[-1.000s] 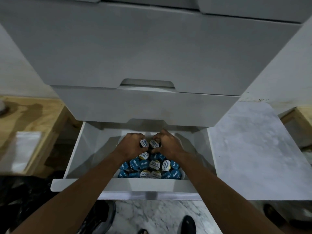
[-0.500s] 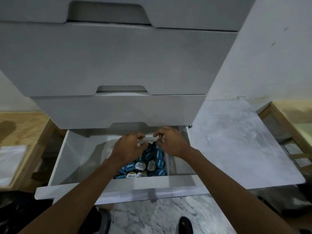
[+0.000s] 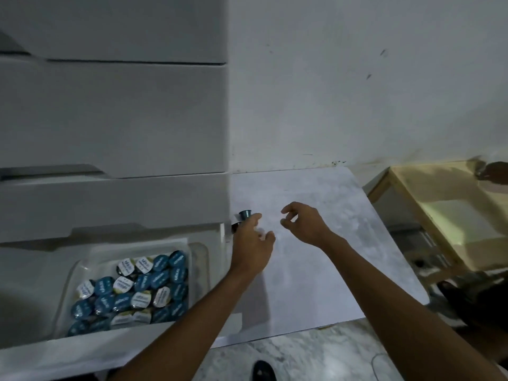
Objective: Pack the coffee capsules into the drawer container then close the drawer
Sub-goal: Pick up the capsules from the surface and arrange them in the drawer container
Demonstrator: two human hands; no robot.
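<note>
The bottom drawer (image 3: 82, 350) of the white cabinet stands pulled out at lower left. Inside it, a clear plastic container (image 3: 68, 284) holds several blue and white coffee capsules (image 3: 143, 284). A loose dark capsule (image 3: 244, 215) lies on the grey marble slab (image 3: 330, 270) against the cabinet's side, with another small piece beside it. My left hand (image 3: 251, 248) reaches over the slab, its fingertips at that capsule; the palm is hidden. My right hand (image 3: 305, 224) hovers to the right, fingers curled apart and holding nothing.
Closed white drawers (image 3: 115, 119) rise above the open one. A white wall stands behind the slab. A wooden frame (image 3: 439, 210) sits at the right, with another person's hand (image 3: 494, 173) at its far edge. My shoe (image 3: 262, 371) shows on the marble floor.
Both hands have left the container in the drawer and moved right over the marble slab. The view has swung right with them. The capsules they held now lie in the container.
</note>
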